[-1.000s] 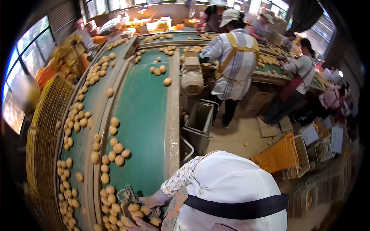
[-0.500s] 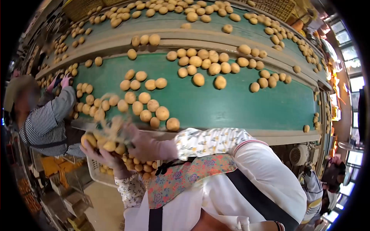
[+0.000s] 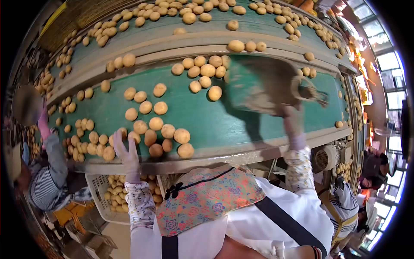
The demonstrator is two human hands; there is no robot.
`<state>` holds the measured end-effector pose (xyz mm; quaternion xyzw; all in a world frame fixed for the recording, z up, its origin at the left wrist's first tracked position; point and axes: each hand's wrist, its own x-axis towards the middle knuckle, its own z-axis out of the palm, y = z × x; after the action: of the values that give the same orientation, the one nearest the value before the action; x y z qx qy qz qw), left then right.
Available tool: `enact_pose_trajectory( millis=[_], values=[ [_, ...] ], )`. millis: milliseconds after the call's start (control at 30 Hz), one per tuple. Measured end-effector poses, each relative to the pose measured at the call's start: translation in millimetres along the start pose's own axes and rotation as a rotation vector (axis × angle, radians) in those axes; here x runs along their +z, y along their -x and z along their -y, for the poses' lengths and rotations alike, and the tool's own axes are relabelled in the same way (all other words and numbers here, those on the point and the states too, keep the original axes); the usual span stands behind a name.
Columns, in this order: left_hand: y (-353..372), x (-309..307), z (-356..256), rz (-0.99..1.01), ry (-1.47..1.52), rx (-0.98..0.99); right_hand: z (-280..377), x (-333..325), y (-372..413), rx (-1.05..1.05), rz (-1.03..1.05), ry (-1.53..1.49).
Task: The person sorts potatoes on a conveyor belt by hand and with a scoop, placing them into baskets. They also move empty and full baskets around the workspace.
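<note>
In the head view, my gloved left hand (image 3: 126, 153) is at the near edge of the green conveyor belt (image 3: 211, 138). Its fingers are spread, with the tips by several potatoes (image 3: 109, 153), and it holds nothing. My right hand (image 3: 293, 121), also gloved, is stretched out over the right part of the belt. It grips a broad grey-brown thing (image 3: 276, 80), smeared by motion, with a paler ring-like part and loose ends at its right; its kind I cannot make out. Its shadow falls on the belt, and it covers part of the potato row behind it.
A white plastic crate (image 3: 98, 196) of potatoes stands below my left forearm. Another belt carrying potatoes (image 3: 189, 18) runs behind a metal rail (image 3: 172, 43). At the left, a co-worker in a striped top (image 3: 45, 185) reaches over the belt. A motor (image 3: 324, 159) sits under the right end.
My hands were together above the crate, with potatoes at the left one. Now they are apart: the left lies on the belt's edge, and the right has swung far right with the blurred thing.
</note>
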<state>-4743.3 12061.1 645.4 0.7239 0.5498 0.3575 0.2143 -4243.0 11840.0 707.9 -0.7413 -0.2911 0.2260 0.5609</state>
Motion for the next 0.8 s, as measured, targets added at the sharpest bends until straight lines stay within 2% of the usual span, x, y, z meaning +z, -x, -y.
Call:
enact_pose_trajectory(
  millis=[67,100,167,267,300,333,400,433,500,567,633,733,800],
  values=[
    [-46,30,-31,0.146,-0.043,0.128,-10,-129,-7,0.158,-0.255,-0.278],
    [-66,57,-40,0.190,0.006,0.169,-41,-189,0,0.136,-0.381,-0.260],
    [-103,108,-61,0.275,0.098,0.248,-87,-288,11,0.223,-0.611,-0.303],
    [-133,190,-95,0.343,0.284,0.197,-107,-332,7,0.588,-0.771,-0.237],
    [-140,214,-97,0.315,0.298,0.137,-118,-333,1,0.444,-0.546,-0.014],
    [-142,243,-98,0.286,0.306,0.074,-124,-320,-14,0.302,-0.311,0.202],
    [-141,280,-90,0.207,0.357,0.005,-121,-276,-48,0.390,-0.200,0.045],
    [-143,282,-96,0.243,0.366,0.043,-87,-220,-76,0.612,-0.337,-0.326],
    [-145,272,-117,0.310,0.381,0.107,-42,-138,-104,0.542,-0.124,-0.215],
    [-131,276,-133,0.311,0.413,0.158,-30,-86,-118,0.527,0.025,-0.200],
    [-121,271,-144,0.255,0.370,0.208,-5,-28,-116,0.540,0.167,-0.194],
    [-107,242,-142,0.281,0.359,0.333,3,73,-82,0.521,0.249,-0.460],
    [-101,212,-141,0.291,0.456,0.192,17,150,-50,0.516,0.258,-0.650]
  ],
)
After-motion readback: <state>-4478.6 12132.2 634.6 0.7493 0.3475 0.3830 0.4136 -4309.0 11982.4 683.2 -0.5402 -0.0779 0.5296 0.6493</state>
